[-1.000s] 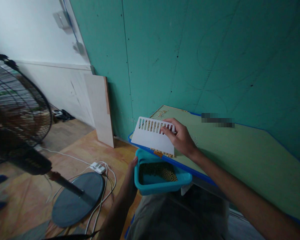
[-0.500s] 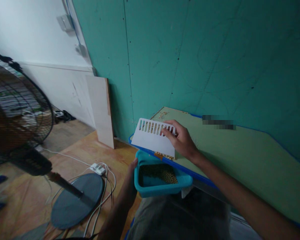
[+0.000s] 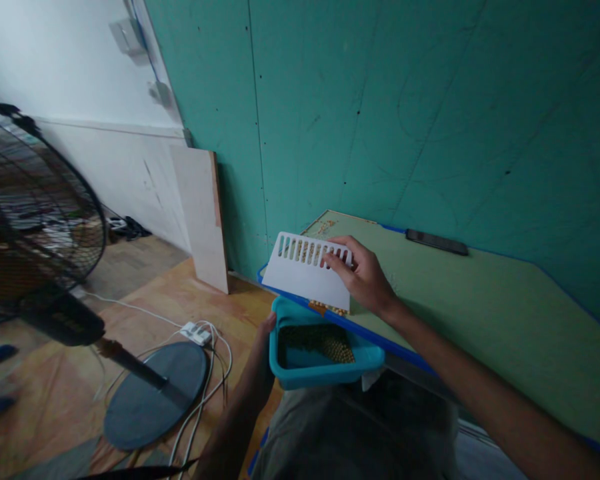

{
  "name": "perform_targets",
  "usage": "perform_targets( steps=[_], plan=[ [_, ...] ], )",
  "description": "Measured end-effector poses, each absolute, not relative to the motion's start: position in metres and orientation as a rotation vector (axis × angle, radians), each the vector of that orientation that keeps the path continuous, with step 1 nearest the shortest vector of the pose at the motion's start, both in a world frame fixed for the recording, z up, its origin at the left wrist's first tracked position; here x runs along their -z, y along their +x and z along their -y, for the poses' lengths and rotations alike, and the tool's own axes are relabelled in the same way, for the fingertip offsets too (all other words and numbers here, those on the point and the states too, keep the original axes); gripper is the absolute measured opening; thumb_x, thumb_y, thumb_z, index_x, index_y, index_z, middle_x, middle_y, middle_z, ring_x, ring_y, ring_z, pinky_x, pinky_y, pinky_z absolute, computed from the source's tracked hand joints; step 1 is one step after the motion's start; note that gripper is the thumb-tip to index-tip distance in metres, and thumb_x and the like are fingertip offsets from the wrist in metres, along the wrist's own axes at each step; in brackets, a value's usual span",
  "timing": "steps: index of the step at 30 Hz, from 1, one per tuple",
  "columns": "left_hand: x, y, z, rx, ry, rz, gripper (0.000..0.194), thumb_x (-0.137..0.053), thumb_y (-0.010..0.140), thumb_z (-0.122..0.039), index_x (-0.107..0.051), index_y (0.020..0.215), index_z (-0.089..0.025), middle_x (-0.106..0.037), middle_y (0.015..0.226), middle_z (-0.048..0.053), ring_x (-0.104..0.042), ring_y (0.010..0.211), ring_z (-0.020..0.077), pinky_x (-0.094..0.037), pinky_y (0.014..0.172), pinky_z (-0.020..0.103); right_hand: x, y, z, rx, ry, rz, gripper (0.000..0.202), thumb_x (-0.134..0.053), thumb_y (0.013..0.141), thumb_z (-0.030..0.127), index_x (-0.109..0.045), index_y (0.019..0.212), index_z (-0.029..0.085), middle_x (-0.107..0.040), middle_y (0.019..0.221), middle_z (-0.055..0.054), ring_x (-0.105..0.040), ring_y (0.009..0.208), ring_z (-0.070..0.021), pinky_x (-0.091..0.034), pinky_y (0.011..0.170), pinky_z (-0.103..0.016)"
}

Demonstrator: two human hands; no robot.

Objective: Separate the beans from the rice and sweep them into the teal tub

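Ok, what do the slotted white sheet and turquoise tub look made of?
Slotted white sheet: probably thin plastic, fairly matte, going by its even colour and round-ended slots. Turquoise tub: likely moulded plastic, smooth, judging by its rounded corners; dim light leaves its gloss unclear.

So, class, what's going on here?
The person's right grip holds a white slotted scraper at the edge of the table, with grains along its lower edge. The left grip holds a blue tub by its side, just below the table's edge; more grains lie in it. Others are scattered near the table's far corner, and a phone lies by the wall.
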State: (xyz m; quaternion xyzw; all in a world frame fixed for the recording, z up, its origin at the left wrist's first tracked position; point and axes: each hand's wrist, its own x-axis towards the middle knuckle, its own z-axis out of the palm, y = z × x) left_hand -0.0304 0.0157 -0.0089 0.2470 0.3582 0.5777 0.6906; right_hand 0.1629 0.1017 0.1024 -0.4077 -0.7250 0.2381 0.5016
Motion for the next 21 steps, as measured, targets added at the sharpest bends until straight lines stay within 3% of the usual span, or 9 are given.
perform_targets(
  steps=[8,15,21],
  plan=[
    [0.0118,-0.0325,-0.0160,-1.308,0.568,-0.826,0.053,-0.066,0.088,-0.056,-0.074,0.120,-0.015,-0.082,0.109,0.008,-0.068,0.121,0.0311,-0.046,0.110,0.041,-0.0995,0.1640,-0.1033,-0.573,-0.972,1.754,0.027,-0.065,0.092,0.040,-0.065,0.112,0.022,-0.073,0.087,-0.004,-0.066,0.073,-0.0178,-0.051,0.065,-0.029],
    [0.0095,-0.0300,-0.0158,-1.306,0.565,-0.799,0.047,-0.068,0.086,-0.058,-0.078,0.108,-0.018,-0.084,0.099,0.005,-0.070,0.117,0.0302,-0.047,0.110,0.040,-0.1020,0.1626,-0.1014,-0.614,-0.956,1.743,0.027,-0.066,0.091,0.040,-0.065,0.111,0.021,-0.074,0.088,-0.004,-0.067,0.075,-0.0180,-0.051,0.065,-0.030],
    [0.0121,-0.0307,-0.0180,-1.276,0.556,-0.799,0.050,-0.063,0.091,-0.055,-0.074,0.119,-0.015,-0.083,0.108,0.008,-0.067,0.122,0.0308,-0.046,0.111,0.041,-0.1014,0.1665,-0.1059,-0.624,-0.961,1.672,0.029,-0.066,0.090,0.041,-0.065,0.111,0.020,-0.073,0.091,-0.005,-0.066,0.077,-0.0183,-0.051,0.067,-0.031]
  ],
)
